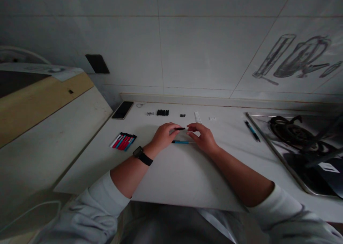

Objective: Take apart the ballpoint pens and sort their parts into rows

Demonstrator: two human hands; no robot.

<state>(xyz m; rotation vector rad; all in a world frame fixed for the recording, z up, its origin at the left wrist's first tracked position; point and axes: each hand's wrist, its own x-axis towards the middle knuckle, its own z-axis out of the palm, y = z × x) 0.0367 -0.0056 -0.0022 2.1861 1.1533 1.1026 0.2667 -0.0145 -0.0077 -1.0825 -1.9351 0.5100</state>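
My left hand (166,133) pinches a short black pen part (180,128) that points right. Close beside it, the fingers of my right hand (200,136) are drawn together, and whatever is between their tips is too small to make out. Just below both hands a blue pen barrel with a black end (181,142) lies flat on the white counter (182,176). Behind the hands sit a row of black pen grips (162,112), several small springs (150,113), small black pieces (182,115), thin white refills (197,117) and small whitish pieces (212,118).
Red, blue and white pen barrels (123,141) lie side by side at left. A phone (123,110) rests at the back left, near a thin ring (140,105). To the right, a blue-and-black pen (252,131) lies beside the gas stove (294,140). A tiled wall closes off the back.
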